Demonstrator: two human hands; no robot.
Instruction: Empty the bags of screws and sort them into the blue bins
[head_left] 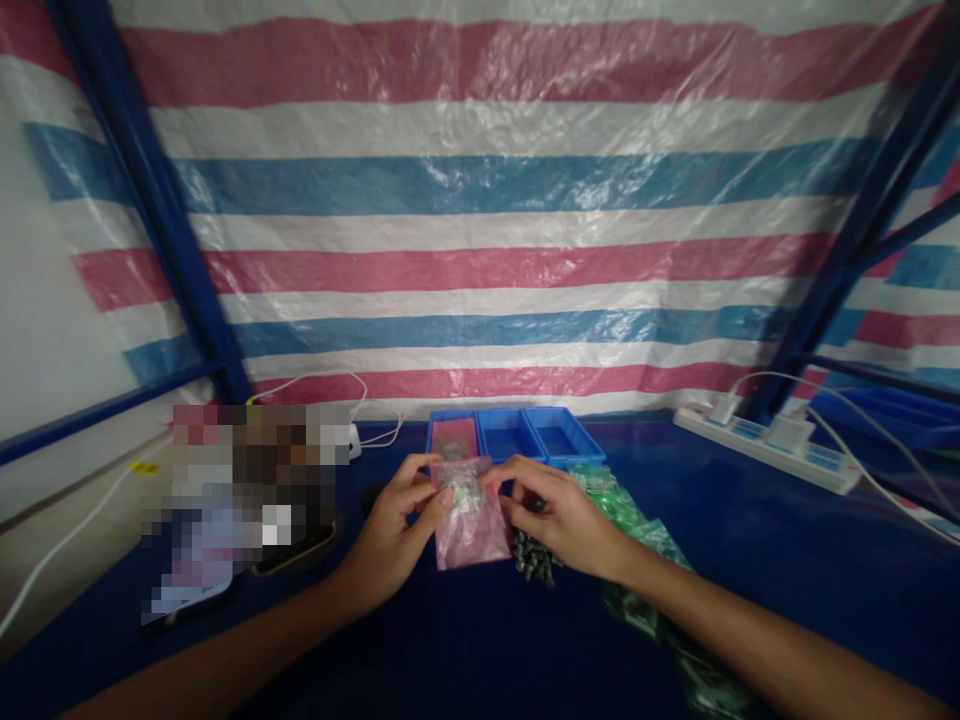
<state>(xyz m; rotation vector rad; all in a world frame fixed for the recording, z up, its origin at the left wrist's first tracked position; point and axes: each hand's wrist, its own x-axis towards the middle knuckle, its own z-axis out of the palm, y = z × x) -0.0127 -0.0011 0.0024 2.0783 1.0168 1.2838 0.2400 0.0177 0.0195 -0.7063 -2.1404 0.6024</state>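
Ahead, a blue tray (511, 440) holds pink material (454, 432); left hand (401, 525) pinches a pink bag (472, 535), right hand (574, 515) touches it (grip unclear).

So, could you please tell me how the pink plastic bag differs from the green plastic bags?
The pink plastic bag is a single one, while the green plastic bags form a heap. The left hand holds the pink bag, whereas the green bags lie on the blue table. Both are shiny plastic.
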